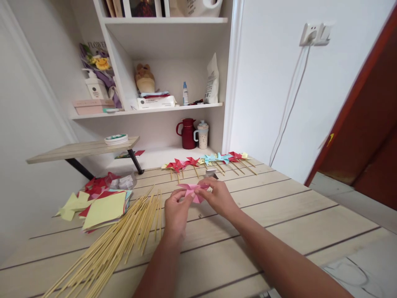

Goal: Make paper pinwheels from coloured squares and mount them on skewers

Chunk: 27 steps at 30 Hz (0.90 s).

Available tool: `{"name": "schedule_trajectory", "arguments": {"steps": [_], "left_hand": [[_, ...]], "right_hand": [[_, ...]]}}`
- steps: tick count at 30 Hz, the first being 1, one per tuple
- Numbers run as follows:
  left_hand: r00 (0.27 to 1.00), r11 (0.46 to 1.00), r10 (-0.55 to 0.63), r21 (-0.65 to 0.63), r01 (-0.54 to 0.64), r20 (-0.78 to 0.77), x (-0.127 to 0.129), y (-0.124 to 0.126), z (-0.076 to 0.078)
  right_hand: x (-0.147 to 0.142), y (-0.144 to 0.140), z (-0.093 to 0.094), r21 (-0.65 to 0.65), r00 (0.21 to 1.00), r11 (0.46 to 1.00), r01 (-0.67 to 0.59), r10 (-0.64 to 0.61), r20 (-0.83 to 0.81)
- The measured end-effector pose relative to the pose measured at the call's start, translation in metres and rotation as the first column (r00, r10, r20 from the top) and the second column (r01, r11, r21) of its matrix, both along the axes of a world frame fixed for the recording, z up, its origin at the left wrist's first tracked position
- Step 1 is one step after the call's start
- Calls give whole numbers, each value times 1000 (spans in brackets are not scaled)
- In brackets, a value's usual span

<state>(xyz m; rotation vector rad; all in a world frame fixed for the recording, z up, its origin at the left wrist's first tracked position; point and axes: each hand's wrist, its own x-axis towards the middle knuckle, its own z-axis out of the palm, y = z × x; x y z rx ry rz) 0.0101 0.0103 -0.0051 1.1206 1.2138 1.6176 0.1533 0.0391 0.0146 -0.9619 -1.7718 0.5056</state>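
Note:
A pink paper pinwheel (196,197) is held just above the table between my two hands, its blades partly hidden by the fingers. My left hand (177,207) pinches its left side, fingers closed. On its right side, the thumb and fingers of my right hand (218,196) grip the paper near the centre. A tiny metallic piece (200,216) lies on the table below the hands. Just beyond them sits a small open box (211,173). Finished pinwheels on sticks, such as a red pinwheel (175,165) and a light-blue pinwheel (223,157), lie in a row behind it.
Many thin wooden sticks (124,231) spread over the left of the table (288,207). Beside them are stacked yellow paper sheets (105,210) and a clear plastic box (124,181). A raised wooden shelf (77,149) stands behind. A dark-red jug (188,134) and a cup (202,136) stand at the back.

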Motion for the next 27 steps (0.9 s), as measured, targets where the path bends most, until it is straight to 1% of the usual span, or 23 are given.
{"name": "schedule_trajectory", "arguments": {"steps": [5, 9, 15, 19, 22, 25, 27], "left_hand": [[998, 999, -17, -37, 19, 55, 0, 0, -1], [993, 997, -17, -76, 26, 119, -3, 3, -5], [983, 996, 21, -94, -4, 183, -7, 4, -4], [971, 991, 80, -120, -54, 227, -12, 7, -4], [949, 984, 155, -131, -123, 273, -19, 11, -6], [931, 979, 192, -132, -157, 312, -25, 14, -9], [921, 975, 211, -135, -175, 328, -28, 15, -10]], "right_hand": [[0, 1, 0, -117, 1000, 993, -10, 8, -20], [1, 5, -3, -167, 997, 984, -54, 45, -60], [3, 8, -5, -203, 988, 976, -80, 50, -146], [8, 9, -4, -249, 990, 965, -85, 54, -129], [17, 12, -8, -351, 995, 932, -95, 91, -27], [26, 14, -19, -490, 976, 859, -146, 205, 70], [30, 15, -27, -563, 956, 806, -182, 280, 91]]}}
